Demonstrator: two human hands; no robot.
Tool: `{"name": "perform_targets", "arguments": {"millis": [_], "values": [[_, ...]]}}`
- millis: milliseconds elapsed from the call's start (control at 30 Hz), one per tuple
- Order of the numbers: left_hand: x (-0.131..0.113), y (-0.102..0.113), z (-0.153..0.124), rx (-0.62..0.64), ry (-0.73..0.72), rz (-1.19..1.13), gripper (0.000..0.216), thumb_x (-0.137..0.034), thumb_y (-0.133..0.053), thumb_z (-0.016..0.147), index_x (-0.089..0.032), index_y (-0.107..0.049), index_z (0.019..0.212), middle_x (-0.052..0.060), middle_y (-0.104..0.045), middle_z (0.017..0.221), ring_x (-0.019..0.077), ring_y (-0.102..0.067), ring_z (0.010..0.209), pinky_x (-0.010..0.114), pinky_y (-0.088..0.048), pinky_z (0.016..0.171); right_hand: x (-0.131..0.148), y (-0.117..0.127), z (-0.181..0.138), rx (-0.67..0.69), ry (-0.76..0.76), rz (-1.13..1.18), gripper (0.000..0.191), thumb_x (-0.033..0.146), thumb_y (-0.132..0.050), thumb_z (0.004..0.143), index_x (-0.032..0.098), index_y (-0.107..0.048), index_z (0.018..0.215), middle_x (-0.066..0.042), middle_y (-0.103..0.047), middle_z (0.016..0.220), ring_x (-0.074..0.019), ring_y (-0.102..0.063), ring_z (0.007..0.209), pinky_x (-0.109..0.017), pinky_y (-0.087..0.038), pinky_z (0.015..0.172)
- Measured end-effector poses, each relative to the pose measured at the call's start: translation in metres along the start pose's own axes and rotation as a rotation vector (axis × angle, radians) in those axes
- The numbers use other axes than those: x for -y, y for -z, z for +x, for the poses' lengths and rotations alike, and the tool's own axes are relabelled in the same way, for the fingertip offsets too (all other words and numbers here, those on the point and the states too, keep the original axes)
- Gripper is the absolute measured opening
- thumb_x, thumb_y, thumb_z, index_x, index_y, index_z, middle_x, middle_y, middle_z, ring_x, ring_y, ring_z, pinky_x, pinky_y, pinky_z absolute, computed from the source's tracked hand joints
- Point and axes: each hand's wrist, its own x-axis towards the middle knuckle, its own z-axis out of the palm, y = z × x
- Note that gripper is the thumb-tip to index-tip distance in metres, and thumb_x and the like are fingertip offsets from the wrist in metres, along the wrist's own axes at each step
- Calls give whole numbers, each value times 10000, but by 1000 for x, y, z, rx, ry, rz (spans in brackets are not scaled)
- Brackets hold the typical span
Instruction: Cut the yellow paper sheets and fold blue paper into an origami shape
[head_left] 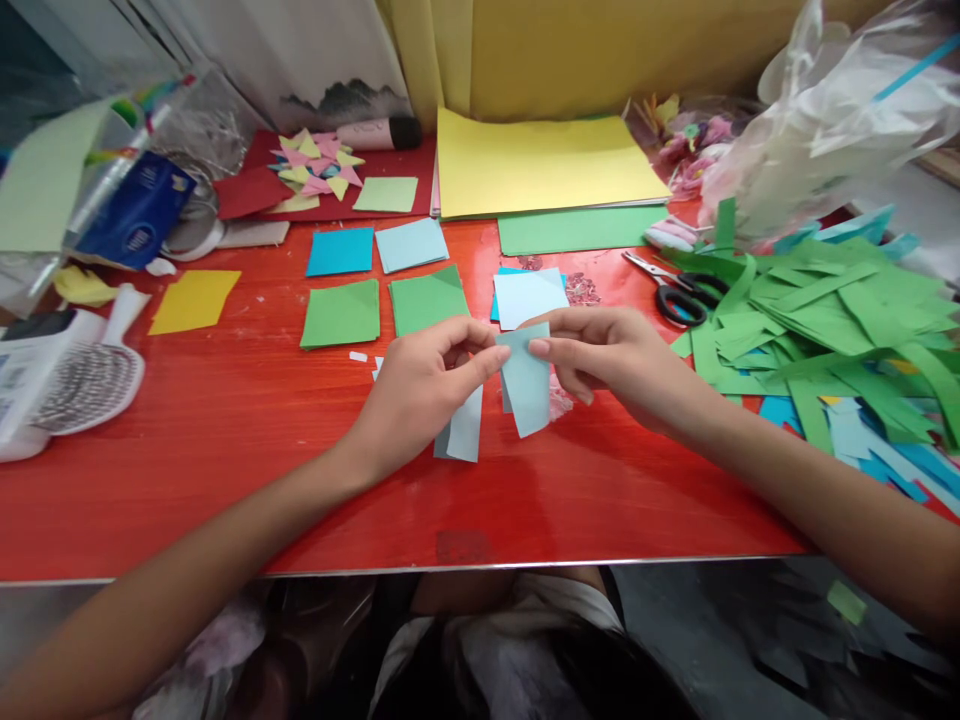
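Note:
Between my two hands is a folded piece of light blue paper, raised over the table. My left hand pinches its upper left corner between thumb and finger. At the top right edge, my right hand grips the same piece with thumb and fingers. Another folded light blue paper is below my left hand, partly hidden by it. Just beyond my hands, a light blue square rests over a darker blue one. Two stacks of green squares are to the left of it, one partly behind my left hand.
Black-handled scissors lie right of my hands, beside a heap of green paper strips. Yellow sheets are stacked at the back. A hairbrush and a yellow paper piece are on the left of the red table.

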Motion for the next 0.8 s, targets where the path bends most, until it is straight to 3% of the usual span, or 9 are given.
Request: {"name": "perform_targets", "arguments": {"millis": [267,600,800], "values": [[1,1,2,9,19,-38,156,-302,-603,823,-167,-574,750,-21,-534,670,72,-442,556,216,-355,495,1,-1,-4,2,8,-110,405,464,-588,851,181,-498,576,47,-448,383,-66,-368,401,-264,-243,448],[0,2,1,27,7,33,195,-326,-573,838,-169,-563,723,-26,-482,618,83,-430,557,219,-348,501,3,-5,-6,-12,-48,-68,378,462,-616,829,188,-518,589,64,-426,343,-60,-317,335,-276,-232,440],[0,4,2,71,4,53,192,-341,-564,850,-170,-580,763,-20,-526,657,84,-455,577,218,-365,519,4,-7,-6,-16,-74,-47,350,446,-642,811,190,-538,596,65,-437,338,-62,-335,328,-275,-235,428]]}}
